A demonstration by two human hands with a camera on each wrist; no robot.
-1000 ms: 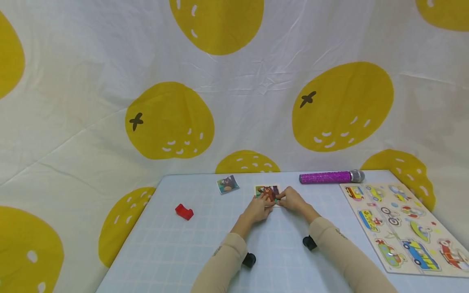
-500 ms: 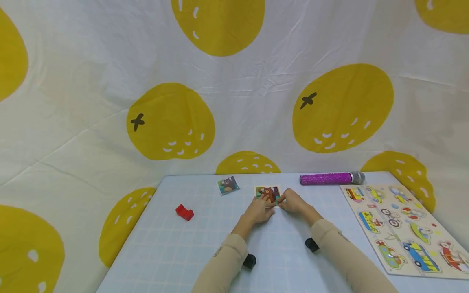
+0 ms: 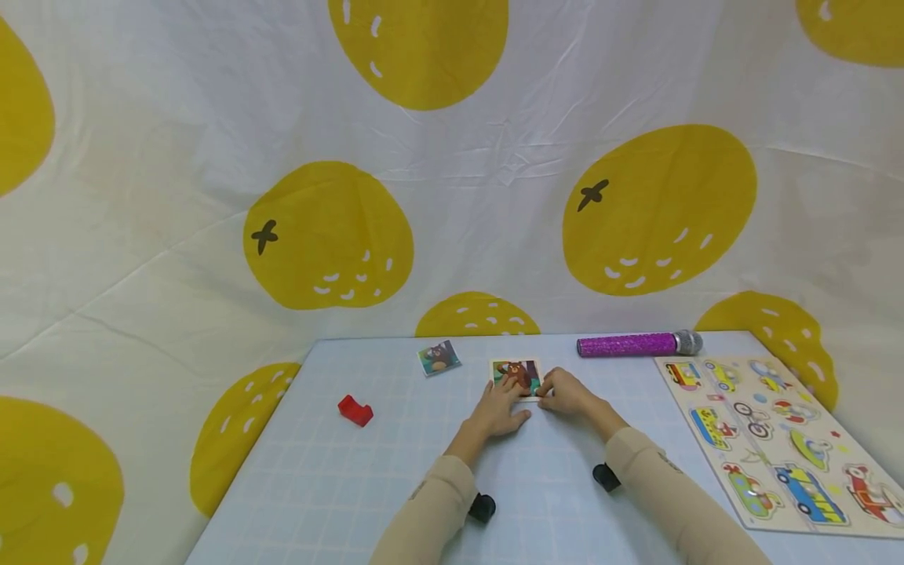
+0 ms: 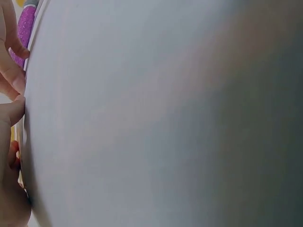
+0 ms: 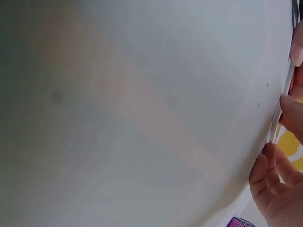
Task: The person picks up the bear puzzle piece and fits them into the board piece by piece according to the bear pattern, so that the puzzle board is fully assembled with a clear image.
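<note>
A small square picture of a brown bear (image 3: 523,368) lies flat on the table, its lower part covered by fingers. My left hand (image 3: 500,408) rests on its lower left with the fingers spread and the thumb off to the side. At the picture's right edge, my right hand (image 3: 565,392) touches the border with bent fingertips; nothing is seen lifted in it. The right wrist view shows the right hand's fingers (image 5: 272,172) loosely bent against the tabletop. In the left wrist view, the left hand (image 4: 10,189) is only partly visible at the frame's edge.
A second bear picture (image 3: 439,358) lies to the left at the back. A red curved block (image 3: 355,410) is farther left. A purple glitter microphone (image 3: 628,344) lies at the back right, beside a vehicle puzzle board (image 3: 770,439). A patterned curtain (image 3: 487,220) hangs behind.
My right hand has drawn slightly to the right and nearer, off the picture's lower right corner to its edge. My left thumb has moved away from the picture; the left fingers stay on it.
</note>
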